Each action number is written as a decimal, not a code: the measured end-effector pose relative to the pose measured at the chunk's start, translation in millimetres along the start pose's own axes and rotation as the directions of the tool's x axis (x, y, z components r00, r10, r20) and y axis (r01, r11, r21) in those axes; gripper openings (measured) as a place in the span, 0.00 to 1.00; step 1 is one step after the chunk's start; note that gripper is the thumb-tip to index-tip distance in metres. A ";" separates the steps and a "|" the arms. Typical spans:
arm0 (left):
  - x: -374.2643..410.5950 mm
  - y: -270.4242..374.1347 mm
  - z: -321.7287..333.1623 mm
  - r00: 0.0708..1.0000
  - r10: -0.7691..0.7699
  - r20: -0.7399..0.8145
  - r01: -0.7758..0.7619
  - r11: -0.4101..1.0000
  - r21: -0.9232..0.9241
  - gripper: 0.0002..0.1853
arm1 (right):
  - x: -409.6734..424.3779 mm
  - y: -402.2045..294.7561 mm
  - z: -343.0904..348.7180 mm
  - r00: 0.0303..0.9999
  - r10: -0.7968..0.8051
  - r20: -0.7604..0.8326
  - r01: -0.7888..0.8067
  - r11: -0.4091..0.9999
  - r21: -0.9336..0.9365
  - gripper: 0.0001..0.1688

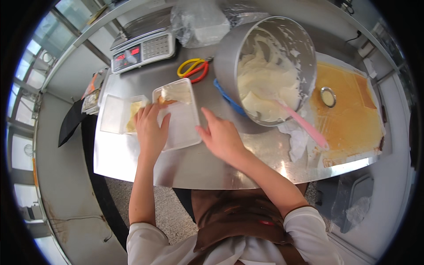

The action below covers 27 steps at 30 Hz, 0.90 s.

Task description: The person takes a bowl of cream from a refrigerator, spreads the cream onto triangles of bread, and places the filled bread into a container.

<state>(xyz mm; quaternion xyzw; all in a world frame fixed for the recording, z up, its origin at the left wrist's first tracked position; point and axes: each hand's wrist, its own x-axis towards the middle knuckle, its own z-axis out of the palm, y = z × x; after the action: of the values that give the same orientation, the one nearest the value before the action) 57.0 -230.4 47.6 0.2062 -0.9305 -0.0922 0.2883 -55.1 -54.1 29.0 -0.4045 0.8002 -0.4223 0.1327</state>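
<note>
My left hand (152,124) reaches over the gap between two clear plastic containers, thumb apart from the fingers, nothing visible between them. Its fingertips lie at the left rim of the right-hand container (180,129); whether they press on it is unclear. A piece of cake topped with cream (174,94) sits at that container's far end. Partly behind my left hand, the other container (114,114) has a pale yellow cake piece (134,116) at its right side. My right hand (223,137) holds nothing beside the right-hand container's right rim, index finger extended and thumb apart.
A tilted steel mixing bowl (227,56) of cream holds a pink spatula (304,126) and rests on blue cloth (227,97). A sheet of sponge cake (351,109) with a metal ring (328,96) lies right. Scissors (195,69) and a digital scale (144,49) stand behind.
</note>
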 end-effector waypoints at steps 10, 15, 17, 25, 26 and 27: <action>-58.8 57.3 -0.8 0.994 0.051 0.099 -0.030 0.979 -0.202 0.15 | -98.2 -9.6 -175.9 0.894 -0.353 -0.276 0.007 0.627 -0.779 0.26; -61.6 63.4 3.2 0.997 0.016 0.074 0.001 0.974 -0.227 0.14 | -83.9 18.1 -200.9 0.979 0.146 -0.140 -0.202 0.767 -0.608 0.19; -59.4 74.8 -0.3 1.000 0.014 0.020 -0.008 0.965 -0.261 0.12 | -82.8 6.6 -221.3 0.995 0.052 -0.089 -0.094 0.814 -0.573 0.19; -48.9 116.1 -6.0 1.000 -0.002 -0.001 0.001 0.881 -0.473 0.09 | -115.0 -9.8 -295.0 0.999 -0.052 -0.015 0.031 0.773 -0.634 0.23; -44.0 121.2 -6.7 1.000 -0.005 -0.013 -0.002 0.869 -0.495 0.08 | -122.8 -10.1 -294.4 0.999 -0.037 -0.021 0.015 0.774 -0.633 0.23; -37.6 127.8 -5.9 1.000 0.000 -0.026 -0.013 0.852 -0.523 0.08 | -135.0 -9.1 -294.5 0.999 -0.018 -0.037 -0.010 0.771 -0.636 0.22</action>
<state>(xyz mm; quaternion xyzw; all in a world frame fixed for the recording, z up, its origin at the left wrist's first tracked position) 46.3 -99.5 70.9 0.1180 -0.8676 -0.3379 0.3453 -127.4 212.9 197.8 -0.4186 0.8976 -0.1354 -0.0292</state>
